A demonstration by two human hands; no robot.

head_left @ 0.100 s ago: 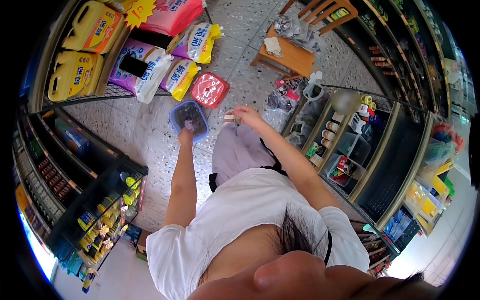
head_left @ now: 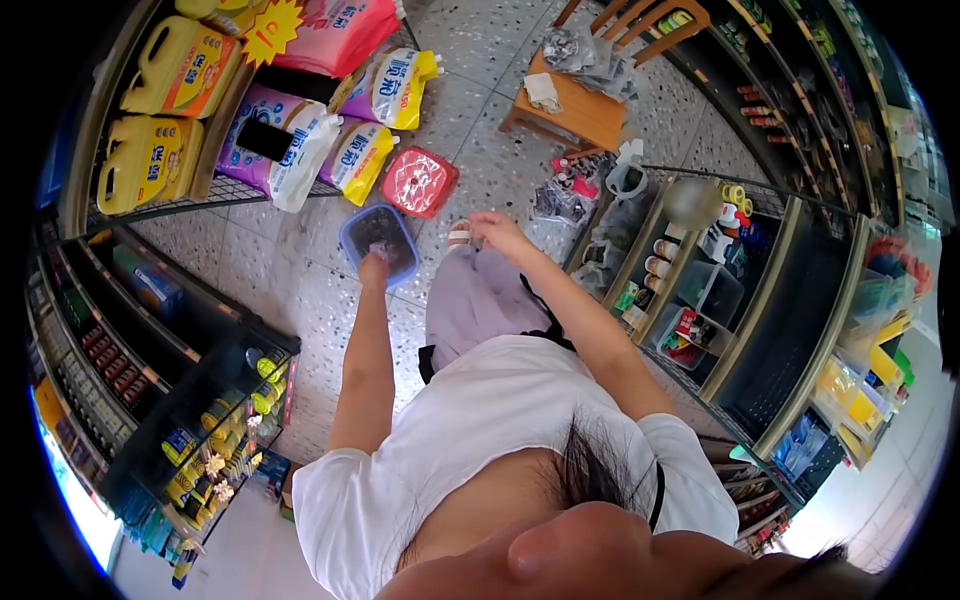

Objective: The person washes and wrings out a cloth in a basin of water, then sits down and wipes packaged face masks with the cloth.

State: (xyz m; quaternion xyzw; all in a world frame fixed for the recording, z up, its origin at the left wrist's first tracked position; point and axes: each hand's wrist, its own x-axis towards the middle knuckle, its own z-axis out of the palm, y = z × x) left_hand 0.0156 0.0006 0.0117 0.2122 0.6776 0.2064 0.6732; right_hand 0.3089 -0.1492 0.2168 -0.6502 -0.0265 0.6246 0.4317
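Observation:
On the floor ahead stands a blue plastic basin [head_left: 411,268] with dark water in it. My left hand [head_left: 374,268] reaches down inside its near wall, the fingers closed on a wet, pale cloth [head_left: 381,247] that is partly under water and blurred. Over my knee, near a sandalled foot [head_left: 459,234], hovers my right hand [head_left: 492,229], holding nothing, its fingers loosely apart. Just beyond the blue basin sits a red basin [head_left: 420,181], which shows a pale, shiny pattern inside.
Detergent bags [head_left: 285,140] and yellow jugs [head_left: 152,165] fill the shelf at the upper left, with a black phone [head_left: 265,141] on one bag. A wooden chair [head_left: 575,112] bears a cloth and plastic bags. Shelves with clear bins [head_left: 709,290] stand at my right.
My left hand has dipped slightly further into the blue basin, and less of the pale cloth shows. The right hand has stayed in place. The view has shifted very slightly.

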